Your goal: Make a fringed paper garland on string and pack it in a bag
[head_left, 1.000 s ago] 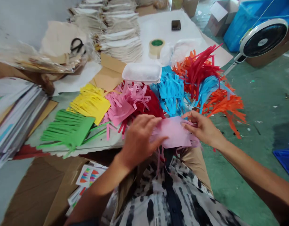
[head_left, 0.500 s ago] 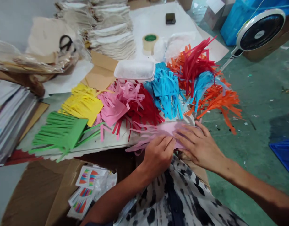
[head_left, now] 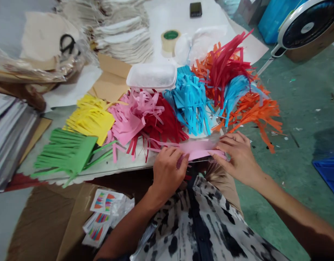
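2 bare hands are in my head view, both on a pale pink fringed sheet (head_left: pixel 201 150) at the near edge of the table (head_left: pixel 120 167), 6 o'clock from the blue fringe bundle (head_left: pixel 190 105) and about 4 o'clock from the red fringe (head_left: pixel 167 127). The left hand (head_left: pixel 169 170) curls, its thumb and fingertips pinching the sheet's 9 o'clock side; the right hand (head_left: pixel 236 156) pinches the 3 o'clock end between thumb and fingers. I judge the step to be straightening or folding the sheet. To do it well, I would hold the 2 pinches level, pull lightly apart and lay the strands flat so that none gets trapped. The sheet's long axis runs roughly from 9 to 3 o'clock; the clearest strands trail toward 9.
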Motion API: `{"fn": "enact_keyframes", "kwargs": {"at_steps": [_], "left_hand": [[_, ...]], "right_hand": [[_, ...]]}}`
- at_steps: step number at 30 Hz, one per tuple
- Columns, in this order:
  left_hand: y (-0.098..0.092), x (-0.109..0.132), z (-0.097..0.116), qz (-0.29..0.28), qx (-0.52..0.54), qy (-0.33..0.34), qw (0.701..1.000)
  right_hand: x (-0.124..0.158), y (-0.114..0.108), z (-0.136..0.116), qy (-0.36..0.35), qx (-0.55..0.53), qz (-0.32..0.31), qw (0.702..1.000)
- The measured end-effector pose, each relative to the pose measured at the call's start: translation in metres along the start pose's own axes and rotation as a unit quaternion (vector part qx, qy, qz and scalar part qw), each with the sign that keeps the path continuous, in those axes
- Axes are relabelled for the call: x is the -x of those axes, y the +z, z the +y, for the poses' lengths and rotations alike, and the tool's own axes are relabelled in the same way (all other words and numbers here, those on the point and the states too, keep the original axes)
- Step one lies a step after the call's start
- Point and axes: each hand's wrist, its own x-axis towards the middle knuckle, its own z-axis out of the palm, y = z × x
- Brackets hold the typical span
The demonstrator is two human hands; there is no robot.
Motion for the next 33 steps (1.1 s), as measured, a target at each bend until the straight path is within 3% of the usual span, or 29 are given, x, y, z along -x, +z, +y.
{"fn": "enact_keyframes", "kwargs": {"at_steps": [4,9,19,23,27,30,33], "left_hand": [[0.009,-0.006,-0.001,0.023,-0.075,-0.012,0.997],[0.009,-0.015,-0.004,0.004,-0.136,-0.006,0.991],[0.006,-0.020,-0.006,0.001,-0.163,-0.010,0.987],[-0.006,-0.026,-0.017,0.000,-0.217,-0.016,0.976],[-0.034,-0.032,-0.042,-0.019,-0.263,-0.003,0.965],[-0.057,-0.032,-0.049,0.047,-0.297,-0.036,0.953],[-0.059,-0.024,-0.026,0.133,-0.233,0.022,0.963]], "right_hand": [[-0.005,0.009,-0.005,0.033,0.024,0.018,0.999],[-0.010,0.019,-0.008,0.089,0.061,0.054,0.993],[-0.017,0.017,-0.015,0.083,0.099,0.032,0.991],[-0.018,0.017,-0.015,0.082,0.110,0.020,0.990],[-0.020,0.016,-0.016,0.086,0.118,0.008,0.989],[-0.021,0.015,-0.017,0.091,0.128,0.005,0.988],[-0.022,0.014,-0.019,0.091,0.138,-0.001,0.986]]}}
